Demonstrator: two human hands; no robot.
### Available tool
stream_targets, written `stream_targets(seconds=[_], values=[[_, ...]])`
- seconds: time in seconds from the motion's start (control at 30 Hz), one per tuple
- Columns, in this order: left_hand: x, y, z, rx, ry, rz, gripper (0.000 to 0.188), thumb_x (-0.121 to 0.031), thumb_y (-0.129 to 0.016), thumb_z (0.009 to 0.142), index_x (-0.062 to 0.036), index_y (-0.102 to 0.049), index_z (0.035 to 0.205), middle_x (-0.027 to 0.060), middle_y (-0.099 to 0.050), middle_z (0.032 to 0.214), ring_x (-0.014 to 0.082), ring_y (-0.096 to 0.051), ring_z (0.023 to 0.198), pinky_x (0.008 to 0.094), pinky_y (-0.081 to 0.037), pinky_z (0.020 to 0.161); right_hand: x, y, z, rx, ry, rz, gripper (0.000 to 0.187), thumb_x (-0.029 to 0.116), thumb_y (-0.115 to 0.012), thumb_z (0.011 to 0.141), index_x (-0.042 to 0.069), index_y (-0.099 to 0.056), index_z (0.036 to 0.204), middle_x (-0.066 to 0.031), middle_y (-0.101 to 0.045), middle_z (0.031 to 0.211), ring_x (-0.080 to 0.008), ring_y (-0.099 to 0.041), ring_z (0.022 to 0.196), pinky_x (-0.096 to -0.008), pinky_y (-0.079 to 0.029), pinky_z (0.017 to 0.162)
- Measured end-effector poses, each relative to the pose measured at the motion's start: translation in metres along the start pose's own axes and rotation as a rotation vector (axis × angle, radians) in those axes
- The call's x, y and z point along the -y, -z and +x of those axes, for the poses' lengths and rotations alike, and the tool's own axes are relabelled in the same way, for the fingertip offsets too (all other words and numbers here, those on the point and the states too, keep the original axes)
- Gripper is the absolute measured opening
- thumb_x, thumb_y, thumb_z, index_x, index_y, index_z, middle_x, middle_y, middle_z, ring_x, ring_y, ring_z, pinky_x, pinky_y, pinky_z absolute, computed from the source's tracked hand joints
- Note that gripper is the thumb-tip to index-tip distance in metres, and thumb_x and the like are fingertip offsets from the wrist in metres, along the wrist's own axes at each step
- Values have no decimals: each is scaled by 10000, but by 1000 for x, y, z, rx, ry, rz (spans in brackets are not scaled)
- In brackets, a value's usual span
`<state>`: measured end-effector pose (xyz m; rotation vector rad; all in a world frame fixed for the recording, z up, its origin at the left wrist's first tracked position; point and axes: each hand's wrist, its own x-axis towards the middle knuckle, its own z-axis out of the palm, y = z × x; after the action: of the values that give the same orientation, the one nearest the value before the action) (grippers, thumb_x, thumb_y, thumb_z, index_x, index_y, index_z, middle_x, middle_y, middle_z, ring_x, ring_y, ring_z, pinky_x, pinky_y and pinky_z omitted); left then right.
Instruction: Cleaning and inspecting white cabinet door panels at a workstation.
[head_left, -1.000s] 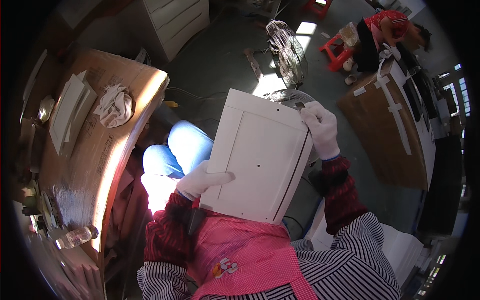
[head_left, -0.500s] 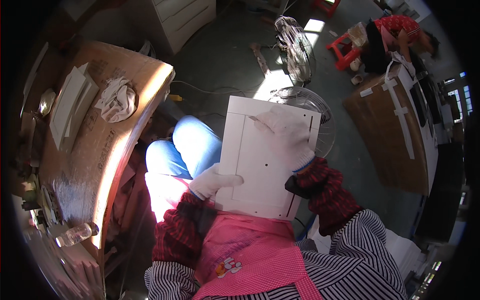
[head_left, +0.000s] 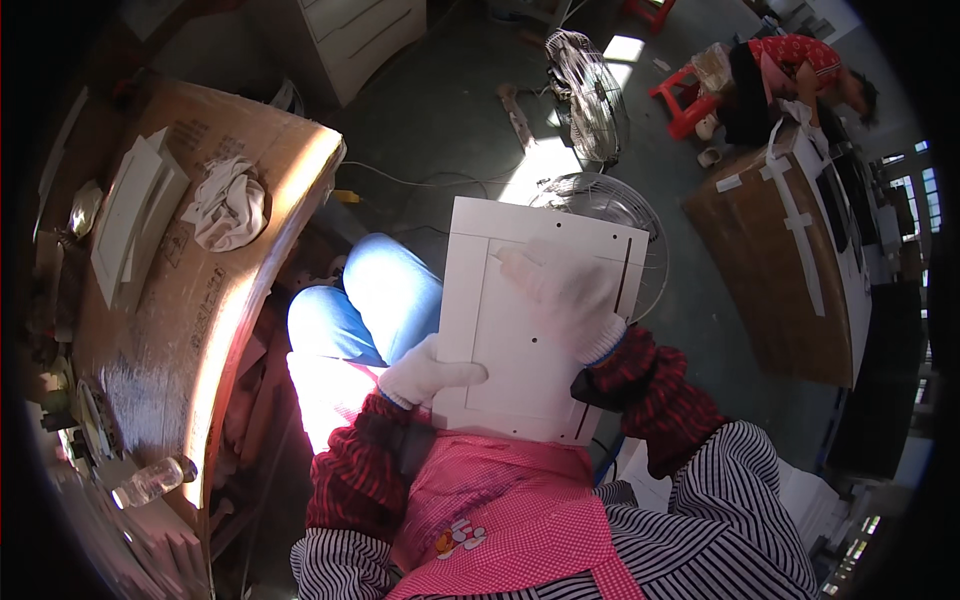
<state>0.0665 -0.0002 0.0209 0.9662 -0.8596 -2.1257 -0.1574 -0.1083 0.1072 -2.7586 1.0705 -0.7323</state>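
Observation:
A white rectangular panel [head_left: 500, 402] with a recessed inner frame, small dark holes and a dark slot along its right edge lies tilted across my lap. My left hand [head_left: 432, 373], in a white knit glove, grips its left edge, thumb flat on the face and fingers hidden underneath. Over the panel's upper part is my right hand [head_left: 562, 288], also gloved and smeared by motion. Its fingers are closed together near the groove at the upper left of the recess. A small thin tip pokes out at the fingertips; what it belongs to is hidden.
At left stands a cardboard-covered table [head_left: 235, 290] with a crumpled cloth [head_left: 228, 205], white panels [head_left: 135, 220] and a clear bottle [head_left: 150, 482]. Metal fans [head_left: 590, 110] stand ahead. Another person [head_left: 795, 65] bends over a taped cardboard-sided table [head_left: 765, 265] at right, near a red stool [head_left: 682, 105].
My right hand has slid slightly toward me and left over the panel, uncovering a hole near its top edge. The left hand keeps its grip.

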Motion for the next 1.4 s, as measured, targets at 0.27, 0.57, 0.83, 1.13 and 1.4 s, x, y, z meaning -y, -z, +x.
stream_targets(seconds=[0.27, 0.57, 0.83, 1.13, 1.4], values=[[3, 0, 0, 15, -15, -35, 467, -92, -822, 871, 12, -688, 1306, 55, -735, 1185, 149, -665, 1086, 303, -527, 969, 6, 6, 1, -16, -4, -20, 349, 142, -632, 876, 72, -686, 1213, -91, -634, 886, -298, -669, 779, -419, -544, 664], [1, -1, -3, 17, -13, -52, 473, -75, -822, 868, 16, -682, 1311, 57, -731, 1196, 154, -663, 1101, 309, -526, 974, 11, 6, -6, 80, -22, -29, 398, 149, -603, 901, 40, -647, 1282, -121, -664, 1007, -310, -676, 861, -412, -552, 693], [0, -1, -4, 40, -2, -40, 456, -51, -813, 867, 17, -689, 1300, 64, -735, 1186, 153, -662, 1102, 308, -520, 981, 10, 8, -2, 28, -20, -71, 365, 161, -596, 909, 59, -636, 1257, -111, -635, 913, -318, -676, 809, -423, -542, 641], [3, 2, -2, 60, -3, -34, 471, -79, -814, 878, 7, -677, 1320, 63, -728, 1205, 156, -657, 1112, 310, -518, 984, 5, 10, 5, 47, -19, -57, 338, 160, -620, 895, 62, -661, 1216, -113, -657, 909, -316, -687, 778, -432, -548, 625], [1, 0, -2, 63, 6, 0, 497, -71, -809, 888, 14, -651, 1352, 61, -723, 1218, 158, -658, 1111, 309, -529, 970, -4, 0, -3, 46, -42, 6, 340, 181, -614, 900, 88, -670, 1222, -94, -661, 899, -295, -690, 800, -405, -554, 646]])
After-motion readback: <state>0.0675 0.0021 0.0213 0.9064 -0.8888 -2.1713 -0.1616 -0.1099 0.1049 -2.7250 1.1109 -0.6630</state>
